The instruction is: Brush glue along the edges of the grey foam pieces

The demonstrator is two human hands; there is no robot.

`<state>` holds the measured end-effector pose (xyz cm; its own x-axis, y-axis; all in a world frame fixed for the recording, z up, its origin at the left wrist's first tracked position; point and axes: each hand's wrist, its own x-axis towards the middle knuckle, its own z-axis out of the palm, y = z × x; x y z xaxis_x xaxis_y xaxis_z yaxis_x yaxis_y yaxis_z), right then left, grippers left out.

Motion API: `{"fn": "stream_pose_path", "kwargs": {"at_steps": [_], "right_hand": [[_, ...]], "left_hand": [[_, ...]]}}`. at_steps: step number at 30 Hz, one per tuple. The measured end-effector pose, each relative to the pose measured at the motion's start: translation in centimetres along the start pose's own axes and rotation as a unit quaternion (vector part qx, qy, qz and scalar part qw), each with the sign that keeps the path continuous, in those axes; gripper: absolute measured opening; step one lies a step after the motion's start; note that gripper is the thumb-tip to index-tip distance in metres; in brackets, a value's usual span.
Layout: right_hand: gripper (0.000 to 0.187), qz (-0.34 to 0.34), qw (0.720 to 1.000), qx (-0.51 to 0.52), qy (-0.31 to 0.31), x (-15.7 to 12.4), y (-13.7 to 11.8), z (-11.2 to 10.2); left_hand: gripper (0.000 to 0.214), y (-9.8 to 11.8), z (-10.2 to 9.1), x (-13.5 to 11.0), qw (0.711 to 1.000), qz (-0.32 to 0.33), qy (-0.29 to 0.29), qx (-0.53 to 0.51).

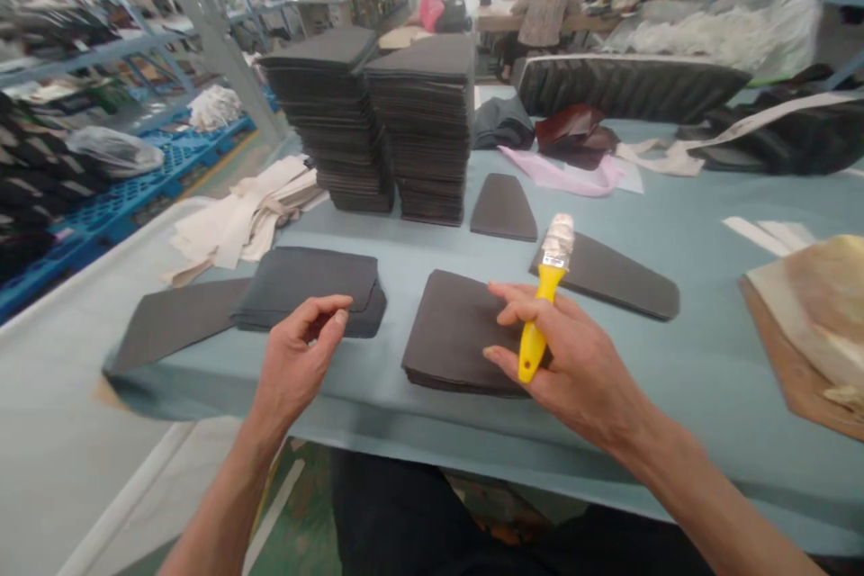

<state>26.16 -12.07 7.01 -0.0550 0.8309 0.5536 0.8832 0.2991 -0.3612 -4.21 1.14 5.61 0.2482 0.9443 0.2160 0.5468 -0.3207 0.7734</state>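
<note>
1. Left hand: thumb and forefinger tips are brought together in a light pinch, with nothing seen between them. They are over the near edge of the black pile; I cannot tell whether they touch it.
2. Right hand: the fingers are curled partway in, holding the brush by its yellow handle, while the other fingertips spread loosely. The pale-coated bristles point away from the person.
3. The brown pile lies on the surface, partly under the right hand; contact there is unclear.
4. The step in hand seems to be handling flat pieces with the brush kept ready. Judging by this pose, bristle work would call for turning the wrist to bring them down; picking up a piece would call for separating one thin edge.
5. Beside the black pile, a long sheet reaches the surface's left corner. Right of the brown pile lies a strip, with the bristles over its near end.
6. Farther back, a small piece and the left stack and right stack limit reach. Open room lies between the two piles, along the front edge, and right of the strip.
</note>
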Motion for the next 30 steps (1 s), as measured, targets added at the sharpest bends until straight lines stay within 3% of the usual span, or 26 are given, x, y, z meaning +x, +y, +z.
{"fn": "stream_pose_path", "kwargs": {"at_steps": [3, 6, 9, 12, 15, 17, 30], "right_hand": [[0.029, -0.011, 1.0, -0.009, -0.022, 0.1, 0.2, -0.2], [0.025, 0.003, 1.0, -0.012, -0.019, 0.2, 0.3, -0.7], [0.019, 0.023, 1.0, -0.011, -0.011, 0.0, 0.4, -0.9], [0.015, 0.055, 0.998, -0.004, -0.003, -0.6, 0.5, -0.8], [0.013, 0.075, 0.997, -0.009, -0.001, -1.3, 0.6, -0.6], [0.014, 0.072, 0.997, -0.017, -0.006, -1.6, 0.6, -0.5], [0.013, 0.027, 0.997, -0.052, -0.043, -1.6, 0.6, -0.1]], "left_hand": [[0.037, 0.5, -1.2, -0.4, 1.0, 0.011, 0.015, 0.023], [0.03, 3.5, -0.6, -0.3, 0.996, 0.087, -0.019, 0.022], [0.035, 7.2, 2.4, 0.0, 0.952, 0.286, -0.08, 0.074], [0.046, 9.5, 6.9, 0.2, 0.899, 0.377, -0.156, 0.157], [0.053, 9.7, 10.5, 0.1, 0.883, 0.376, -0.183, 0.214], [0.055, 9.4, 11.5, -0.1, 0.884, 0.363, -0.185, 0.229], [0.061, 9.1, 11.0, -0.2, 0.879, 0.333, -0.186, 0.285]]}}
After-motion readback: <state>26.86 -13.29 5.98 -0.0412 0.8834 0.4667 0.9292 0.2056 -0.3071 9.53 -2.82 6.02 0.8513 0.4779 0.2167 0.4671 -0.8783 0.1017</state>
